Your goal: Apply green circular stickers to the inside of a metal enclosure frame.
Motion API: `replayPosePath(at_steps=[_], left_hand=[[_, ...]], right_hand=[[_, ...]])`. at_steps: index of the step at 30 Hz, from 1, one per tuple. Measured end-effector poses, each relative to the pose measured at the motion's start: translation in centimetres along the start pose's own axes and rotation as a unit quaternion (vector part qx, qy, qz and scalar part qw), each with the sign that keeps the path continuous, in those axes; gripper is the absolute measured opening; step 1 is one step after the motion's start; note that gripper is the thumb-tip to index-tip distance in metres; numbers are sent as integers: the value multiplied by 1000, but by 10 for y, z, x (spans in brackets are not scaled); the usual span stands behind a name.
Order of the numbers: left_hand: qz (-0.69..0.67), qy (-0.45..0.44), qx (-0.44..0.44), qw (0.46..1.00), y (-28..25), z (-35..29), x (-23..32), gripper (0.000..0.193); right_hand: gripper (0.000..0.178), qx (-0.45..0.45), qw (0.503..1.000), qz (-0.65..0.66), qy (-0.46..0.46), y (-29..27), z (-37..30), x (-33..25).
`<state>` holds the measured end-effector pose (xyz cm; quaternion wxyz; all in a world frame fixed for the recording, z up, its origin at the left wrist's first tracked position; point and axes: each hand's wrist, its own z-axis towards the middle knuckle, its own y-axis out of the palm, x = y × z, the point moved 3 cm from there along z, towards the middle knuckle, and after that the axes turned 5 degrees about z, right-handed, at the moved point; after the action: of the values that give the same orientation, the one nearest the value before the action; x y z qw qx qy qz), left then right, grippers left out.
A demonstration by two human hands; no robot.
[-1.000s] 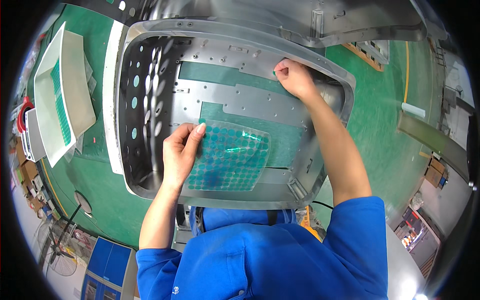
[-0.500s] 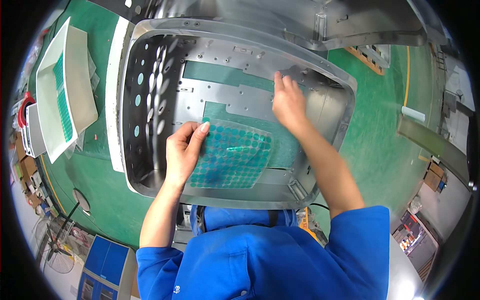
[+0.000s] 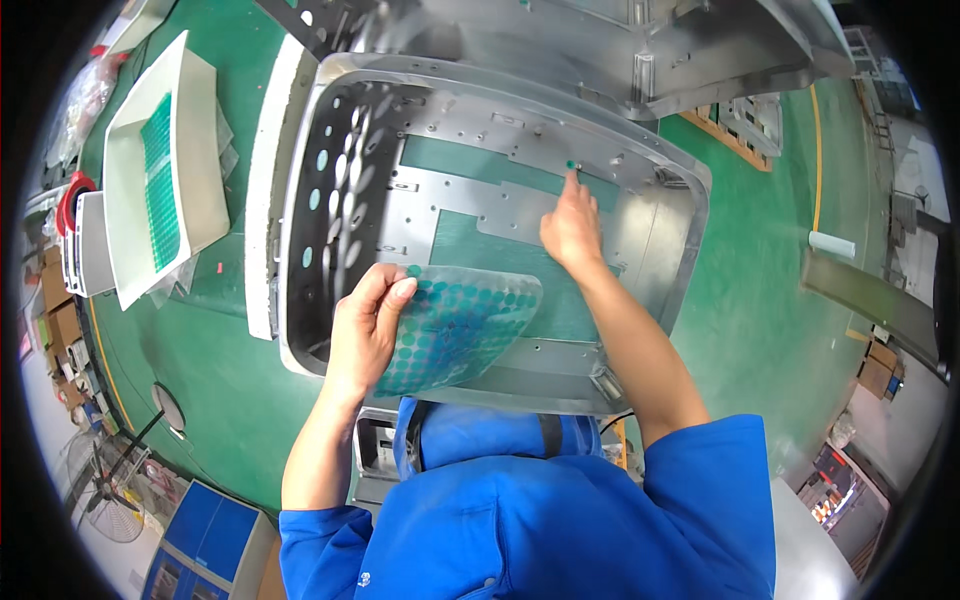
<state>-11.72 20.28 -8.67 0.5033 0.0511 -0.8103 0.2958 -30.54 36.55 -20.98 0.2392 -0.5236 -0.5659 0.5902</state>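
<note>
My left hand [image 3: 368, 325] pinches the upper left corner of a clear sheet of green round stickers [image 3: 460, 325], between thumb and fingers. The sheet bows and hangs over the near side of a large metal housing [image 3: 500, 215]. Inside that housing, my right hand [image 3: 573, 222] reaches to the far wall side with its index finger stretched out. A single green round sticker [image 3: 571, 164] shows right at that fingertip; whether it sits on the metal or on the finger I cannot tell. The other right fingers are partly bent and look unfilled.
Another metal shell [image 3: 560, 50] stands just beyond the housing. A white bin [image 3: 195, 215] with more green dot sheets [image 3: 160, 180] is at the left. Round holes line the housing's left wall. A floor fan [image 3: 115, 500] and a blue cabinet [image 3: 200, 540] stand lower left.
My right hand's index finger has straightened, and a green sticker now shows at its tip. The sheet in my left hand has curled more. The view has shifted slightly.
</note>
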Motion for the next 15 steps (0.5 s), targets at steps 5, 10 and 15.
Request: replayPosePath(at_steps=[5,10,15], left_hand=[[-46,62,-37,996,-11,-4,5,12],[-72,159,-29,984,-7,-14,20,12],[-102,198,-52,973,-5,-23,23,8]], right_hand=[[35,-184,848,488,-93,-81,-35,-53],[22,-267,841,452,-133,-119,-92,-97],[13,-188,814,535,-123,-129,-114,-109]])
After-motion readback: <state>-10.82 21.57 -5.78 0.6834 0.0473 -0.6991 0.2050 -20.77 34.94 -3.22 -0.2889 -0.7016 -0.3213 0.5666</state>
